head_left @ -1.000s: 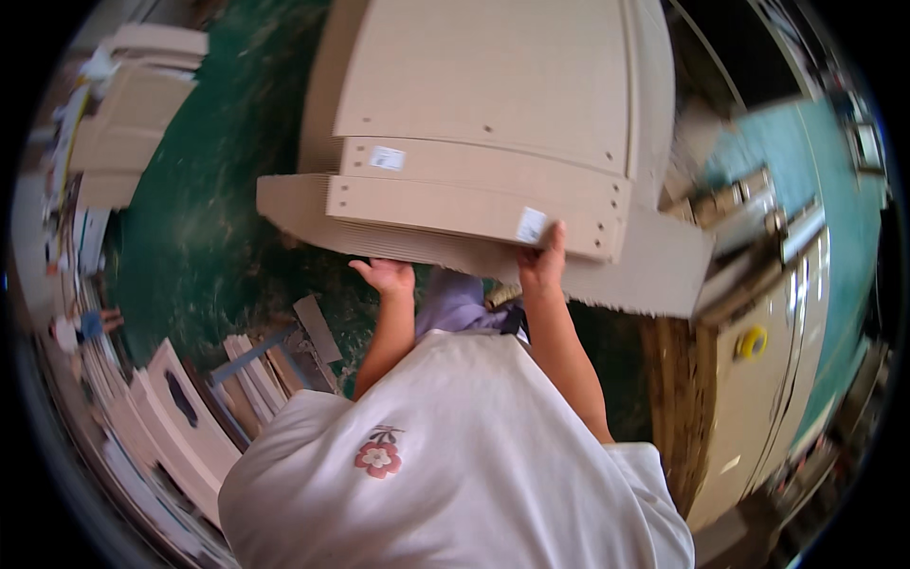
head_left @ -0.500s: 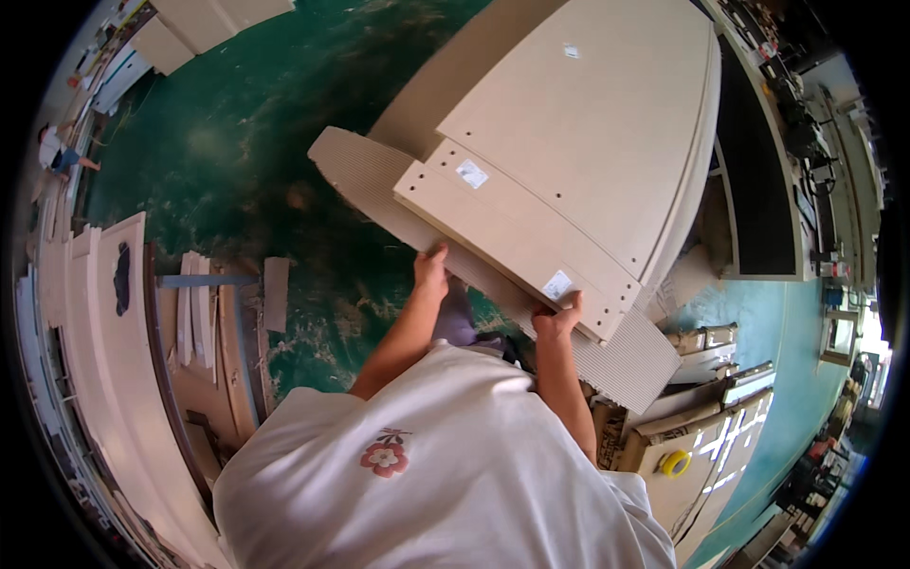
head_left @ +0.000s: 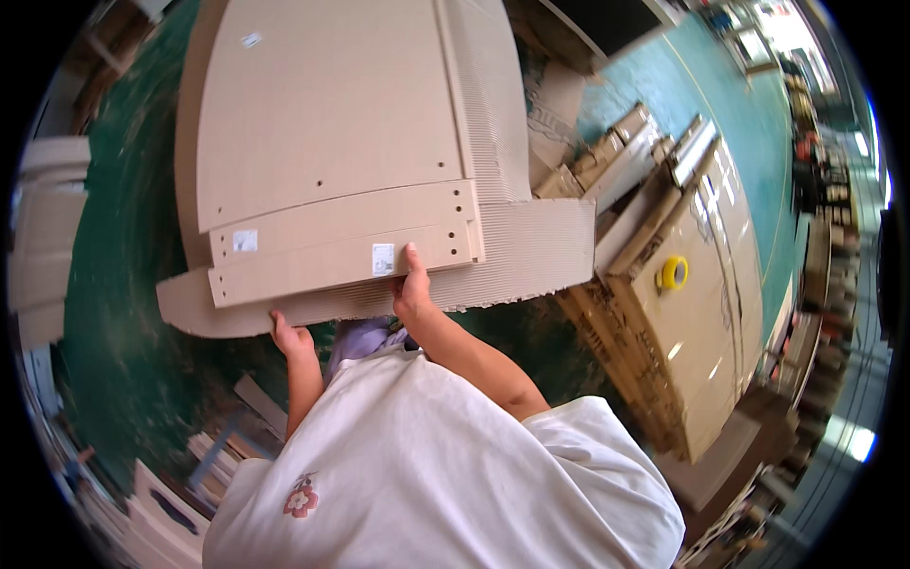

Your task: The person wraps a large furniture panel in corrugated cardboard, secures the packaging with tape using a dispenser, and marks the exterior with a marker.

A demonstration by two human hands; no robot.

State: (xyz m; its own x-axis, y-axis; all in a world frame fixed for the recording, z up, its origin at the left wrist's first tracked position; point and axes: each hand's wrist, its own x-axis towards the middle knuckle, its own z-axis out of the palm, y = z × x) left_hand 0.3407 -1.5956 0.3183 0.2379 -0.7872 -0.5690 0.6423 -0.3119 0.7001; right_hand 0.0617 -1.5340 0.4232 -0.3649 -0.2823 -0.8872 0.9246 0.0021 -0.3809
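Narrow pale boards [head_left: 313,258] with drilled holes and white labels lie along the near end of a large pale panel [head_left: 322,104]. Beneath them spreads a sheet of corrugated cardboard [head_left: 540,245] that sticks out toward me and to the right. With its thumb on top, my left hand [head_left: 296,341] pinches the near edge of the cardboard. My right hand [head_left: 412,288] grips the near edge of the closest narrow board, thumb up beside a label. Its other fingers are hidden underneath, so I cannot tell whether they hold the cardboard too.
At the right stands a stack of flat cardboard cartons [head_left: 701,313] with a yellow tape roll [head_left: 673,273] on top. Wood strips [head_left: 213,460] lie low at the left. A dark panel [head_left: 611,24] stands at the far right of the boards, above the green floor [head_left: 123,256].
My view has turned right, so the boards now appear further left and squarer to me. The left hand is now at the cardboard edge, lower than the boards; the right hand keeps its board grip.
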